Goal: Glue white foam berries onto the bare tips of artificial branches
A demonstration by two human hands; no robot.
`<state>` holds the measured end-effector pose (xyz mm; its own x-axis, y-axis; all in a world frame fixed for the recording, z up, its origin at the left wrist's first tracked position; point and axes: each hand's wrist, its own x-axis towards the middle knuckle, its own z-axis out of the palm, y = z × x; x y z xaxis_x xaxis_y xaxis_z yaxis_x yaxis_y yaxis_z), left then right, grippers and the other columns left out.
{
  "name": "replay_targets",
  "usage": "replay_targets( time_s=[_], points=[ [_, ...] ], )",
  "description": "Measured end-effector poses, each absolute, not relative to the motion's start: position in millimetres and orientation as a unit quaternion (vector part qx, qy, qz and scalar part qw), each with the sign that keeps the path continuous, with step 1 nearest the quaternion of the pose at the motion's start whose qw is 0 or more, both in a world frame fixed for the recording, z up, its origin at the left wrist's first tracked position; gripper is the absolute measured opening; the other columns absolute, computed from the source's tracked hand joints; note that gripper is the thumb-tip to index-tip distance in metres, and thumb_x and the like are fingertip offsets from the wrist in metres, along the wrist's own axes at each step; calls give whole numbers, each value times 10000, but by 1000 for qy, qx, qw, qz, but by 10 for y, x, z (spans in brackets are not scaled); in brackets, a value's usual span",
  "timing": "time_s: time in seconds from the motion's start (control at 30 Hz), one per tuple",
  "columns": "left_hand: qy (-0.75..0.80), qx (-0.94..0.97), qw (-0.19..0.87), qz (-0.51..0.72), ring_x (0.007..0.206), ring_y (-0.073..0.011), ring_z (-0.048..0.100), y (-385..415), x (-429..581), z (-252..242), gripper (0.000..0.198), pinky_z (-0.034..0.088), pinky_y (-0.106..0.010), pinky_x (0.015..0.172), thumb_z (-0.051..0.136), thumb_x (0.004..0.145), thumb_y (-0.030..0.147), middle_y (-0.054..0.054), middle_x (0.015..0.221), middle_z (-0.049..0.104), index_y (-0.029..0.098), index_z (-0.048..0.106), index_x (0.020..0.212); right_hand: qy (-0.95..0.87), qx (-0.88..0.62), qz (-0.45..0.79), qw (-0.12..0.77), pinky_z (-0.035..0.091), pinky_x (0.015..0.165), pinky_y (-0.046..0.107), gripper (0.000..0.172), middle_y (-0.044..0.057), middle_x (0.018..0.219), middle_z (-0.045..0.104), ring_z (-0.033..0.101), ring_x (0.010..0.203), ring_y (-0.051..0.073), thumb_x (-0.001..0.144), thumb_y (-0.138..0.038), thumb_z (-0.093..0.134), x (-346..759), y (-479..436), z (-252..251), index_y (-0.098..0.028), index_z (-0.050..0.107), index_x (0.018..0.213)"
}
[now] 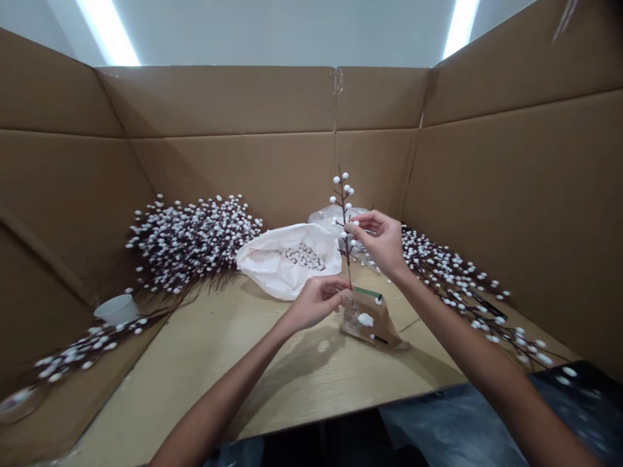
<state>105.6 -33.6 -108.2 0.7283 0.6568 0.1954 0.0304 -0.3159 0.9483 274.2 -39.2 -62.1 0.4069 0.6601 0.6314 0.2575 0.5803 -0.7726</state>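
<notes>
An artificial berry branch (pixel 347 250) with a brown stem and white berries stands upright in front of me. My left hand (pixel 321 299) is closed in a pinch round the lower stem. Higher up, my right hand (pixel 382 239) pinches a white berry (pixel 348 227) on the branch's side, thumb and fingertips together. Just below the stem, a brown block (pixel 372 318) sits on the table, with a white blob, a dark stick and a green strip on it. Behind my hands lies an open white bag (pixel 272 263) holding many loose white berries (pixel 305 256).
Berry branches (pixel 189 243) are heaped at the back left, and more branches (pixel 448 272) lie along the right. A translucent cup (pixel 117 310) and a tape roll (pixel 22 402) are at left. Cardboard walls (pixel 228 162) enclose the wooden table (pixel 204 350).
</notes>
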Motion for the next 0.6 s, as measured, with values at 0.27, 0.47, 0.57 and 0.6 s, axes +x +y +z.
replay_targets(
  time_s=[0.27, 0.47, 0.57, 0.6],
  points=[
    [263, 713, 576, 300, 541, -105, 548, -252, 875, -1529, 336, 432, -219, 528, 718, 715, 451, -25, 612, 627, 122, 658, 743, -520, -433, 214, 705, 554, 635, 303, 255, 30, 731, 683, 651, 652, 168, 664, -414, 735, 2555, -240, -1062, -204, 636, 769],
    [299, 693, 570, 327, 569, -106, 544, -212, 745, -1861, 351, 430, -224, 556, 689, 744, 468, -31, 651, 625, 123, 630, 733, -522, -410, 332, 670, 571, 676, 329, 465, 18, 747, 702, 677, 727, 184, 667, -476, 739, 2604, -160, -1346, -203, 626, 1026],
    [335, 675, 559, 346, 591, -122, 558, -184, 682, -2016, 336, 450, -245, 589, 697, 732, 452, -28, 649, 624, 126, 626, 778, -516, -425, 332, 665, 566, 641, 309, 432, 21, 709, 700, 669, 676, 170, 682, -539, 707, 2764, -143, -1460, -194, 649, 936],
    [343, 674, 553, 350, 602, -128, 566, -172, 668, -2050, 330, 458, -253, 602, 700, 727, 441, -30, 661, 629, 126, 628, 795, -518, -436, 321, 662, 560, 625, 299, 415, 20, 685, 694, 656, 635, 159, 690, -555, 693, 2832, -139, -1488, -191, 658, 885]
  ],
)
